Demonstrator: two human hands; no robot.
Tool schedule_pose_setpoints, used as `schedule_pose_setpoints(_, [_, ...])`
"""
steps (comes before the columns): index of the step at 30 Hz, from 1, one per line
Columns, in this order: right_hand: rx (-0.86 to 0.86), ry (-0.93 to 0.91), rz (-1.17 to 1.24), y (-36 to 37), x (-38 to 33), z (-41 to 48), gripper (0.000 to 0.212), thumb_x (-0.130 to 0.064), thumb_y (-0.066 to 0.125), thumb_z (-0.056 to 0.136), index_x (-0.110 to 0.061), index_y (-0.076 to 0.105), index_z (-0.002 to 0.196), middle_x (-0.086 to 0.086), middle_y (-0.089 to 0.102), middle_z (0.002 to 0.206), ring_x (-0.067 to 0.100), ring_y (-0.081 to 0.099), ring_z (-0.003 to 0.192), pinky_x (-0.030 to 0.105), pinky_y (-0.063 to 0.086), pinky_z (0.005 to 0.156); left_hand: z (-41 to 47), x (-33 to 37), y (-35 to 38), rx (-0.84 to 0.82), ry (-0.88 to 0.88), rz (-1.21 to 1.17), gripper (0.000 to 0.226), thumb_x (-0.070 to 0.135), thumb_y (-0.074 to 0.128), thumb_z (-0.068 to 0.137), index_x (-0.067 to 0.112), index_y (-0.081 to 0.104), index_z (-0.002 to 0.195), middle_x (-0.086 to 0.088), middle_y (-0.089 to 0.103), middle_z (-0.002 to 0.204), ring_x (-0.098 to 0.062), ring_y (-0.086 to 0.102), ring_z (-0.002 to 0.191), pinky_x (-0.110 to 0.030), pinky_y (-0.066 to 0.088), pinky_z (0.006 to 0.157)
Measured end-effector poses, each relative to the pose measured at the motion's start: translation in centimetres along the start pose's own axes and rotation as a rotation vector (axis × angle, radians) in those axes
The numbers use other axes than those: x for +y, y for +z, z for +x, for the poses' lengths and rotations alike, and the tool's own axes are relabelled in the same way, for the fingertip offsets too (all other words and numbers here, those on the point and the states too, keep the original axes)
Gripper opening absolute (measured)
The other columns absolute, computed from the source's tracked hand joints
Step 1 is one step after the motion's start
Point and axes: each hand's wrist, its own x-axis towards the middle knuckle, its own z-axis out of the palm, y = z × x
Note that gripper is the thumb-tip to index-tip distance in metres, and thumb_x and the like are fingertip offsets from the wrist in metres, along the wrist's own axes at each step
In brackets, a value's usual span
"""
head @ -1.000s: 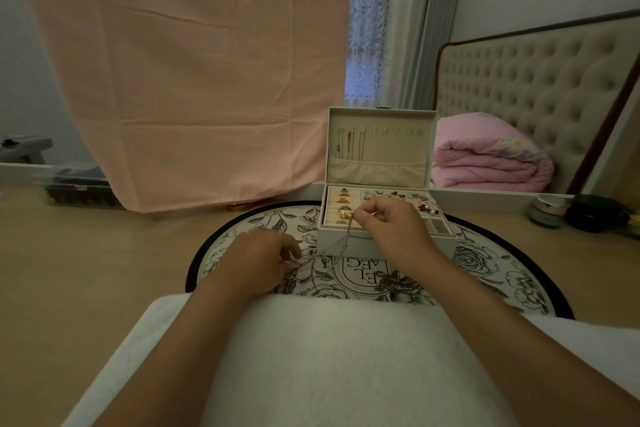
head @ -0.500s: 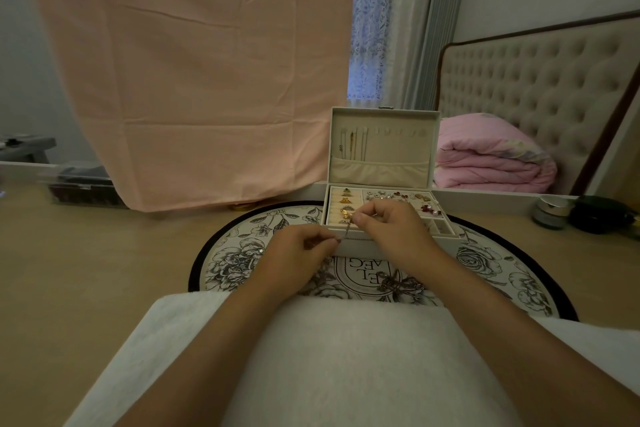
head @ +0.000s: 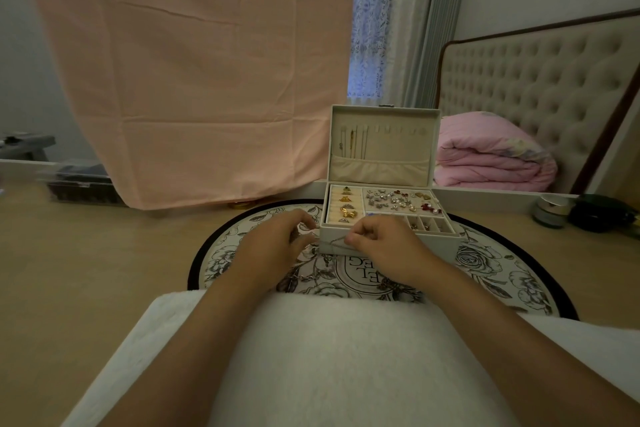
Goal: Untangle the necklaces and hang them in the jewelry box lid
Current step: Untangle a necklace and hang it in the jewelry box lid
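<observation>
A cream jewelry box point(head: 388, 246) stands open on a round floral mat point(head: 491, 263), its lid point(head: 384, 142) upright with two or three thin chains hanging at the left hooks. My left hand point(head: 273, 246) and my right hand point(head: 384, 246) hover in front of the box, both pinching a thin silver necklace point(head: 334, 243) that runs between them. More chain point(head: 306, 277) lies on the mat under my left wrist, and a darker tangle point(head: 388, 284) sits under my right wrist.
Rings and earrings fill the box's tray point(head: 398, 201). A white cushion point(head: 346, 357) lies across my lap. A pink sheet point(head: 194, 80) hangs behind; a folded pink quilt point(head: 491, 159) lies on the bed at the right. Two small jars point(head: 550, 210) stand at the far right.
My right hand has dropped from above the ring tray to the box's front wall. My left hand closed in toward it, and the chain between them is now short.
</observation>
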Motion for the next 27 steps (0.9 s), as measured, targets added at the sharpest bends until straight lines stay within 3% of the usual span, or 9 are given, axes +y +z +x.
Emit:
schedule_pose_setpoints(4, [-0.036,0.012,-0.174,1.0,1.2,-0.2,0.015,-0.033,0.060,0.099,-0.025,0.070,0.091,-0.011,0.062,0.075,0.004,0.055,0.066,0.023,0.044,0.062,-0.2,-0.5,1.4,0.001,0.026,0.118,0.017,0.017,0.064,0.092,0.031,0.054,0.094,0.012,0.055,0.100,-0.014,0.055,0.090,-0.032,0.048,0.074])
schedule_pose_setpoints(8, [-0.006,0.001,-0.291,1.1,1.9,-0.3,0.012,-0.030,0.059,0.099,-0.027,0.070,0.096,-0.016,0.061,0.082,0.004,0.058,0.075,0.023,0.044,0.065,0.2,-0.8,1.5,-0.006,0.098,0.196,0.026,0.009,0.072,0.084,0.032,0.070,0.073,0.014,0.055,0.104,-0.011,0.053,0.099,-0.023,0.041,0.079])
schedule_pose_setpoints(11, [0.048,-0.008,-0.316,1.1,1.8,-0.3,0.012,-0.030,0.059,0.098,-0.028,0.070,0.096,-0.016,0.060,0.080,0.005,0.058,0.074,0.022,0.042,0.061,-0.3,0.4,1.5,-0.052,0.150,0.179,0.014,0.024,0.066,0.085,0.035,0.076,0.086,0.016,0.057,0.101,-0.008,0.053,0.097,-0.027,0.043,0.082])
schedule_pose_setpoints(14, [0.091,-0.031,-0.361,1.0,1.7,-0.3,0.013,-0.031,0.057,0.099,-0.029,0.069,0.096,-0.016,0.057,0.076,0.002,0.056,0.072,0.020,0.038,0.057,-0.7,1.2,1.8,-0.146,0.138,0.233,0.019,0.042,0.063,0.087,0.037,0.074,0.102,0.016,0.063,0.099,-0.005,0.055,0.089,-0.024,0.040,0.070])
schedule_pose_setpoints(19, [-0.009,-0.063,-0.427,0.6,1.6,-0.7,0.014,-0.045,0.060,0.094,-0.036,0.067,0.103,-0.019,0.060,0.090,0.005,0.058,0.089,0.025,0.045,0.070,-0.5,0.9,2.3,-0.171,0.122,0.322,0.020,0.039,0.057,0.096,0.029,0.071,0.106,0.008,0.065,0.104,-0.014,0.059,0.096,-0.032,0.050,0.080])
schedule_pose_setpoints(23, [-0.066,-0.116,-0.612,0.2,1.2,-0.8,0.022,-0.048,0.060,0.093,-0.036,0.070,0.109,-0.012,0.068,0.105,0.009,0.059,0.096,0.026,0.045,0.075,-0.6,1.1,1.8,-0.216,-0.077,-0.195,0.021,0.026,0.045,0.104,0.020,0.060,0.091,0.003,0.063,0.088,-0.016,0.058,0.081,-0.032,0.048,0.073])
schedule_pose_setpoints(27, [-0.071,-0.207,-0.797,0.2,0.3,-0.8,0.030,-0.051,0.052,0.095,-0.031,0.073,0.104,-0.007,0.070,0.096,0.015,0.062,0.090,0.027,0.045,0.070,-0.7,2.7,0.4,-0.257,-0.242,-0.760,0.025,0.015,0.039,0.105,0.009,0.057,0.088,-0.003,0.065,0.075,-0.018,0.057,0.066,-0.035,0.047,0.065])
